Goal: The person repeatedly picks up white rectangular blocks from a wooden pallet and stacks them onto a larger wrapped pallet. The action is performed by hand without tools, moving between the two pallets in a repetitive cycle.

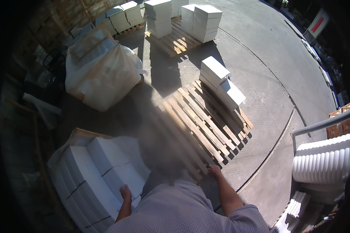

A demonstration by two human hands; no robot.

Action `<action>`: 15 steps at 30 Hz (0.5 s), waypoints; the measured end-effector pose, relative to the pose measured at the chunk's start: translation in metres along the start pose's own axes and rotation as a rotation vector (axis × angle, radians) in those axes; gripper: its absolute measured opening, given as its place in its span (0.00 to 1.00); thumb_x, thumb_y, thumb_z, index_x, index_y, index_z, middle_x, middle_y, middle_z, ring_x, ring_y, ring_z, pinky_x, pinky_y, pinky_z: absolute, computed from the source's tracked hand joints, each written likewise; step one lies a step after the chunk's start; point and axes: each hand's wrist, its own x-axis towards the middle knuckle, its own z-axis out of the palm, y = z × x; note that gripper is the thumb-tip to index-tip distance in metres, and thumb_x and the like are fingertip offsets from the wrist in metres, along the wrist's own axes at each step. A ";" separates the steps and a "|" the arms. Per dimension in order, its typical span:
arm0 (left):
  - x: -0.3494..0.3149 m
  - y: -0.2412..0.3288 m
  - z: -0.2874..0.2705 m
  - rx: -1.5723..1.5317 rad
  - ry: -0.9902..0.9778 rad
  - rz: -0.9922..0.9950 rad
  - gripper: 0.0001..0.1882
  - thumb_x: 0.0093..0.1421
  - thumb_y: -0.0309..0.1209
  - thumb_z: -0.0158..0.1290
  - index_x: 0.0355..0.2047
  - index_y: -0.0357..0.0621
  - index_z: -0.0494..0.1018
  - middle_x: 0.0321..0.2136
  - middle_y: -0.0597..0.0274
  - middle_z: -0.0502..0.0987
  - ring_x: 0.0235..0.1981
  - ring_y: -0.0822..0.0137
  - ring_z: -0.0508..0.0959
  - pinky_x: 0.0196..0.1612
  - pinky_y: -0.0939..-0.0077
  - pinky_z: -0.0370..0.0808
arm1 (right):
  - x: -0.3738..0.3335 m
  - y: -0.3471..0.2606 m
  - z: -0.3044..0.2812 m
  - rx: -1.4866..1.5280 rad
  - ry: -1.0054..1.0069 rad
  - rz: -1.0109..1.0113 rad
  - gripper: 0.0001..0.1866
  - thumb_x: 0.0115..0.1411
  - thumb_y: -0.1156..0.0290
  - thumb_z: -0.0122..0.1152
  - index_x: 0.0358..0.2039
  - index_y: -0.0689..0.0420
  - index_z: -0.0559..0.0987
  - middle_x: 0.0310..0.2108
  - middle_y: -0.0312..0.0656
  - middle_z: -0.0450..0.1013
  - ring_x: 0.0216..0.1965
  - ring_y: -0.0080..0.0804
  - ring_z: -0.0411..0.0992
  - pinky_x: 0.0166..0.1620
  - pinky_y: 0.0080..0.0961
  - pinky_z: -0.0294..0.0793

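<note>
My left hand (pixel 125 192) hangs low beside a stack of white rectangular blocks (pixel 83 171), partly overlapping it in the picture; I cannot tell whether they touch. Its fingers are too small and turned away to make out, and nothing shows in it. To the right of my body, my right hand (pixel 214 171) is loosely closed, with nothing visible in it. It appears by the near corner of a wooden pallet (pixel 200 130); contact is unclear. On that pallet's far right side stand white blocks (pixel 215 73) in two short stacks.
A pallet (pixel 168 43) with taller white stacks (pixel 158 19) stands farther off. At the left is a load wrapped in cloudy plastic (pixel 101 73). A metal rail (pixel 321 123) and white ribbed rolls (pixel 322 159) stand at the right. Concrete floor (pixel 256 77) extends beyond the pallets.
</note>
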 end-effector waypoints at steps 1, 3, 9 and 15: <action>-0.002 0.006 0.001 -0.004 -0.066 -0.018 0.27 0.65 0.43 0.42 0.47 0.25 0.70 0.50 0.33 0.70 0.53 0.41 0.70 0.55 0.55 0.65 | 0.011 0.006 0.000 0.096 0.069 -0.021 0.10 0.62 0.61 0.51 0.32 0.55 0.74 0.25 0.44 0.74 0.25 0.37 0.75 0.27 0.37 0.73; -0.003 0.015 0.002 -0.008 -0.125 -0.058 0.26 0.64 0.43 0.42 0.42 0.25 0.73 0.44 0.32 0.74 0.48 0.39 0.73 0.51 0.54 0.67 | 0.028 0.013 0.000 0.230 0.081 0.044 0.10 0.63 0.61 0.51 0.32 0.54 0.73 0.25 0.44 0.74 0.26 0.37 0.75 0.27 0.37 0.73; 0.027 0.049 0.007 -0.046 -0.162 -0.133 0.27 0.62 0.45 0.42 0.40 0.27 0.74 0.42 0.33 0.75 0.46 0.38 0.74 0.49 0.52 0.68 | 0.043 -0.004 -0.005 0.223 -0.096 0.477 0.13 0.62 0.60 0.52 0.34 0.57 0.75 0.28 0.46 0.76 0.28 0.40 0.76 0.29 0.39 0.74; 0.099 0.148 0.006 0.054 -0.270 -0.038 0.27 0.62 0.44 0.43 0.43 0.26 0.72 0.43 0.34 0.75 0.45 0.39 0.73 0.48 0.54 0.68 | 0.053 -0.048 0.003 0.827 0.053 0.916 0.15 0.61 0.60 0.53 0.34 0.60 0.77 0.30 0.47 0.77 0.29 0.41 0.77 0.29 0.40 0.75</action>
